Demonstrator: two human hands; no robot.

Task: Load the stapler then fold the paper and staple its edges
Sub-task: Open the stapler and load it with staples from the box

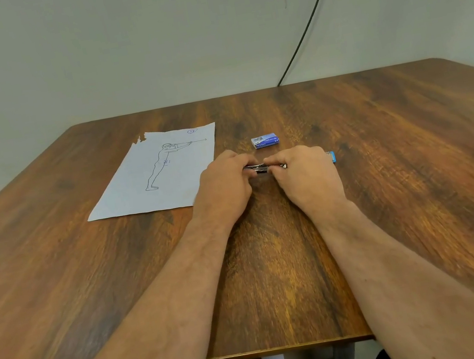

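Head view, one frame.

Stapler (262, 168): slim, metal, shiny chrome with dark parts; a blue end pokes out at the right of the right hand. Lies crosswise just right of frame centre, mostly hidden by both hands. Open or closed: cannot tell.

Left hand (224, 186): bare, knuckles up, fingers curled and closed on the stapler's left end.

Right hand (307, 173): bare, fingers curled and closed on the stapler's right part; fingertips of the two hands nearly meet over the metal.

Staple box (265, 140): small cardboard box, blue with a white end flap, printed text too small to read. Sits on the table just above the hands in the frame, apart from them.

Paper (156, 172): single pale sheet, flat and unfolded, left of centre. Upper left corner torn ragged. Line drawing of a standing figure with arms stretched out; small circled mark in blue ink near the upper right corner. Its lower right corner is covered by the left hand.

Table (388, 184): dark brown wood-grain top, smooth, slight sheen, rounded far corners, thin lighter edge along the near side.

Wall (110, 43): plain, pale grey-green, matte.

Cable (311, 12): thin, black, runs down the wall from the upper right to the table's far edge.

Below table edge: dark frame and something white, unclear.
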